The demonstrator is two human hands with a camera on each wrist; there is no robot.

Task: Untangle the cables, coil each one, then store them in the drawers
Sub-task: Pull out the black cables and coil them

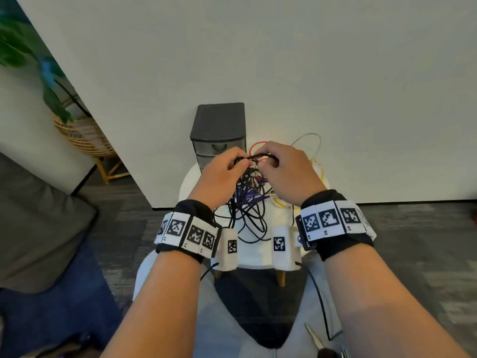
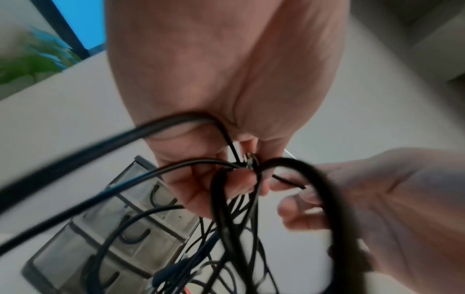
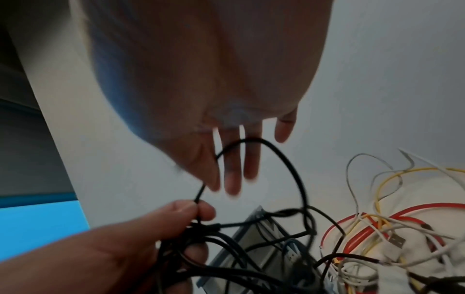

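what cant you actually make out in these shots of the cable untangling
- Right hand grip: the head view hides its fingertips behind knuckles; the right wrist view is motion-blurred, fingers look extended.
- Black cables: how many and which ends belong together is lost in the tangle.
- Drawer unit: lower drawers are hidden behind the left hand in the head view; contents unreadable.
- Small metal piece at the left fingertips: too blurred to identify.

The small round table (image 1: 196, 177) is crowded. A dark drawer unit (image 1: 218, 130) stands at its back, against the wall (image 1: 335, 73) that fills the upper frame. Black cables (image 1: 250, 215) sprawl over the table's middle; red, yellow and white wires (image 1: 313, 161) pile up at centre right. Both hands and the hanging black strands block the drawer fronts. Bare tabletop shows at the near edge, lower centre.
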